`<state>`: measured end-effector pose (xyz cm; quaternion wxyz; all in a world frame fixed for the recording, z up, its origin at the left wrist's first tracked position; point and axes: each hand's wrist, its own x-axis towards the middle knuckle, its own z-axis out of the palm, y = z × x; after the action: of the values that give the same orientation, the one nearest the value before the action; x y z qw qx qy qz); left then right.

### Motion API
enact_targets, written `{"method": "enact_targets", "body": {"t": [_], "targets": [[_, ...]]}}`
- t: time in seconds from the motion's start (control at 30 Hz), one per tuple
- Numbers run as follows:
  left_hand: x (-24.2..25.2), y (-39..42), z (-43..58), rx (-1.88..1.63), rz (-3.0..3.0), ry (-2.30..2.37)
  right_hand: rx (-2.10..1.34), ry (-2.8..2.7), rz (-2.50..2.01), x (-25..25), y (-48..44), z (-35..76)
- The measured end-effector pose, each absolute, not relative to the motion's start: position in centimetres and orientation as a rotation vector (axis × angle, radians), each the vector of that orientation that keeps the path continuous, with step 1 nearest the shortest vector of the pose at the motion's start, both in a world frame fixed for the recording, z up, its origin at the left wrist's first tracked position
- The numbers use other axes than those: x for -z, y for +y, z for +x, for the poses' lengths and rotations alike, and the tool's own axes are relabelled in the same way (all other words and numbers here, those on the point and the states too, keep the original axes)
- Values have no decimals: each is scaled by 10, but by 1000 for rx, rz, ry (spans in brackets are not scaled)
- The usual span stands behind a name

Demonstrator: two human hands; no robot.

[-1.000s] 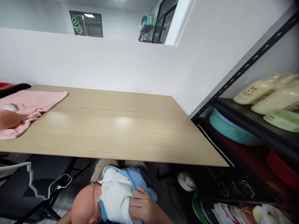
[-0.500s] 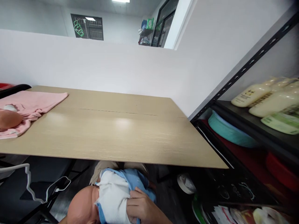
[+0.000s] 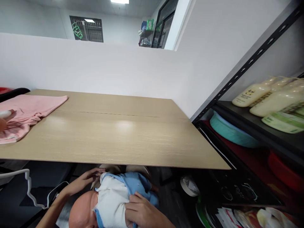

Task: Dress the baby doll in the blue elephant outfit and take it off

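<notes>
A baby doll lies on my lap below the table edge, its bald head toward the lower left. It wears a white top with blue cloth around its side and lower body. My right hand rests on the doll's front, fingers curled around an edge of the blue cloth. My left hand is beside the doll's far shoulder, fingers stretched out, palm down. Whether its fingertips touch the white top I cannot tell.
A wooden table spans the front, with a pink cloth at its left. A rounded skin-coloured thing sits at the frame edge. Right, a black shelf holds pump bottles and a teal basin. A white cable hangs left.
My left hand has come up from beneath the doll's head to beside its shoulder. My right hand stays on the doll's front. The rounded thing on the pink cloth has shifted left, partly out of view.
</notes>
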<state>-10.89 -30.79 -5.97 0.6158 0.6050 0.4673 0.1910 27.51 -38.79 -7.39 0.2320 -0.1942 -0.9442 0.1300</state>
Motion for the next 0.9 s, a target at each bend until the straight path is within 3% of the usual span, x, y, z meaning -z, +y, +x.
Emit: {"method": "enact_targets", "body": {"t": [0.23,0.73,0.9], "targets": [[2,-355,-42,-340,1787,615,-246,-2565,-516,62,-385,274],[38,-341,-29,-443,1771,824,15,-2349,-637,109,-404,321],[26,-345,-35,-513,1724,746,-261,-2264,-747,117,-406,348]]}}
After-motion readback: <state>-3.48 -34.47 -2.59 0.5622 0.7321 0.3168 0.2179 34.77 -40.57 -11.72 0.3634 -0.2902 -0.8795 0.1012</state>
